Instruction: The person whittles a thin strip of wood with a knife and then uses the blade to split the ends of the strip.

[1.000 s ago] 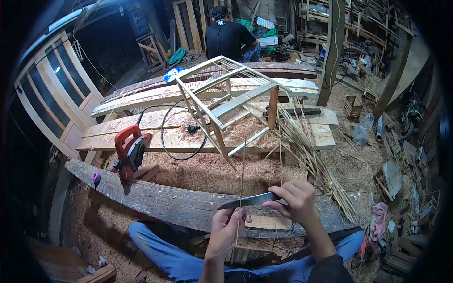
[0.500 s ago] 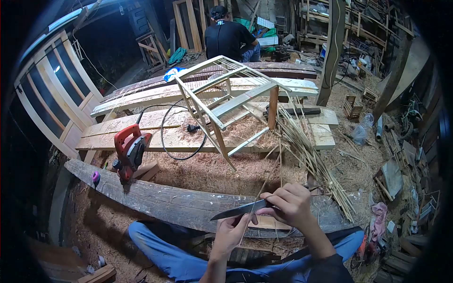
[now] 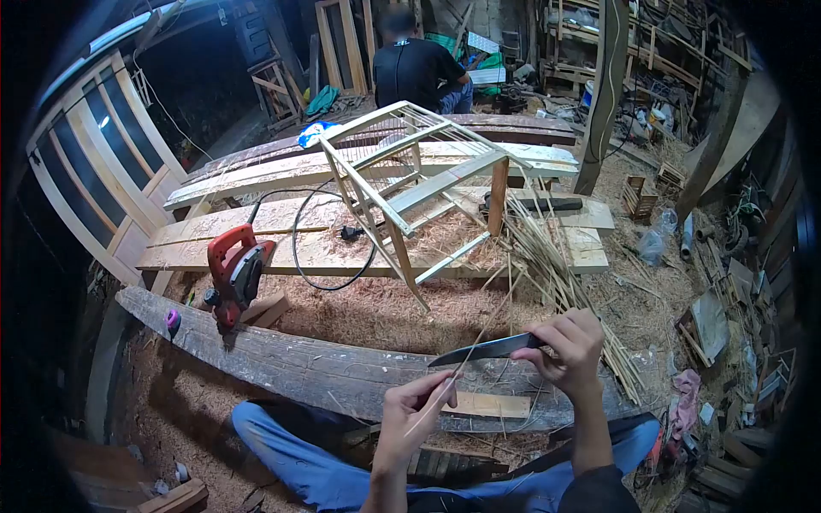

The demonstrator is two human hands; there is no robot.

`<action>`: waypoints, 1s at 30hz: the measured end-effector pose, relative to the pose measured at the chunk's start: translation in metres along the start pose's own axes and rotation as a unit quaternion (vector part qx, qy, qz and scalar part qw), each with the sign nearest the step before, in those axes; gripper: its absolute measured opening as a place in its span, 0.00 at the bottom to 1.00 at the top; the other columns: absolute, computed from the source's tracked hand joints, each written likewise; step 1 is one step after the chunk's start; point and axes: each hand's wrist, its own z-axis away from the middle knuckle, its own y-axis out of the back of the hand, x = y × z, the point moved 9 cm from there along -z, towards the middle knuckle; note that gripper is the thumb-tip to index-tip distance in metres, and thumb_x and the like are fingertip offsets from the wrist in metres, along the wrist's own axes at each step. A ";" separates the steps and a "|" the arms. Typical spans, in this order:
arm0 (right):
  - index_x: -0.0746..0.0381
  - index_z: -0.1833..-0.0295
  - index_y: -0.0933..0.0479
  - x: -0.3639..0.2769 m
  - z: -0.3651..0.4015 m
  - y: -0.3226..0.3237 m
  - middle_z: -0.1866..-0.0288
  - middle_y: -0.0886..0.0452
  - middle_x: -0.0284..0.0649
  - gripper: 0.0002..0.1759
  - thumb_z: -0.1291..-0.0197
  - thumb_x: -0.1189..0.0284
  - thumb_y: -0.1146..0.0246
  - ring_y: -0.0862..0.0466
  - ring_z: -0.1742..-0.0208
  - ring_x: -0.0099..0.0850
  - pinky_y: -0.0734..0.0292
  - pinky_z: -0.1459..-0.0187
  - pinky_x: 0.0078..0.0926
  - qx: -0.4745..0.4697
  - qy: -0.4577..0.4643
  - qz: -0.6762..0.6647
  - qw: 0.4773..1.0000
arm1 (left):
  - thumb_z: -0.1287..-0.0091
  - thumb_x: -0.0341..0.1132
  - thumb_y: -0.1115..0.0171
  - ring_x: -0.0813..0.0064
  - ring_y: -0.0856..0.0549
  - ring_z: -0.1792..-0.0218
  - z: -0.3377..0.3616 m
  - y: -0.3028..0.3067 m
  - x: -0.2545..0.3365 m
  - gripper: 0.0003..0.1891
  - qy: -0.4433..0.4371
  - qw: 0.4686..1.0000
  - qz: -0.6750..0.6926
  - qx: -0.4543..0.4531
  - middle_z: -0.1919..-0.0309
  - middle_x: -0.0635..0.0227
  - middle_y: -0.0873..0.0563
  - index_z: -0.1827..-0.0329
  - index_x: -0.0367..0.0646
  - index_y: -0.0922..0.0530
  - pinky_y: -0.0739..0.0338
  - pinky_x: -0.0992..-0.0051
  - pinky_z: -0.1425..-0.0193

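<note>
Grey-bladed knife [image 3: 492, 349] is clamped in right fingers [image 3: 560, 332], left fingers [image 3: 414, 392] pinch thin strip [image 3: 488, 325] (overpressing could slip blade into them).

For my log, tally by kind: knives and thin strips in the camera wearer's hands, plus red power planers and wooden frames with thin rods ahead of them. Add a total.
Knife, in the right hand: 1
Thin strip, in the left hand: 1
Red power planer: 1
Wooden frame with thin rods: 1
Total: 4
</note>
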 end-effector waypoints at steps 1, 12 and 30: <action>0.56 0.65 0.14 0.002 0.001 -0.001 0.74 0.19 0.31 0.21 0.50 0.49 0.23 0.23 0.73 0.33 0.33 0.68 0.34 -0.005 -0.004 -0.001 1.000 | 0.22 0.28 0.38 0.88 0.20 0.65 0.000 0.001 0.002 0.13 0.001 1.000 0.001 0.001 0.68 0.74 0.16 0.41 0.32 0.15 0.26 0.85 0.60; 0.56 0.62 0.14 0.049 0.010 0.029 0.77 0.22 0.34 0.25 0.41 0.44 0.29 0.23 0.74 0.34 0.31 0.69 0.35 0.049 -0.093 0.062 0.993 | 0.21 0.33 0.40 0.93 0.33 0.77 -0.006 0.078 0.008 0.14 -0.042 0.992 0.043 0.115 0.71 0.69 0.14 0.40 0.34 0.17 0.42 0.86 0.73; 0.57 0.60 0.13 -0.025 0.003 -0.025 0.72 0.19 0.31 0.21 0.51 0.52 0.22 0.20 0.71 0.32 0.29 0.67 0.32 -0.043 -0.001 -0.032 0.999 | 0.21 0.28 0.41 0.91 0.25 0.68 -0.003 -0.014 -0.009 0.16 -0.035 0.997 -0.032 -0.061 0.64 0.72 0.13 0.33 0.36 0.19 0.32 0.87 0.67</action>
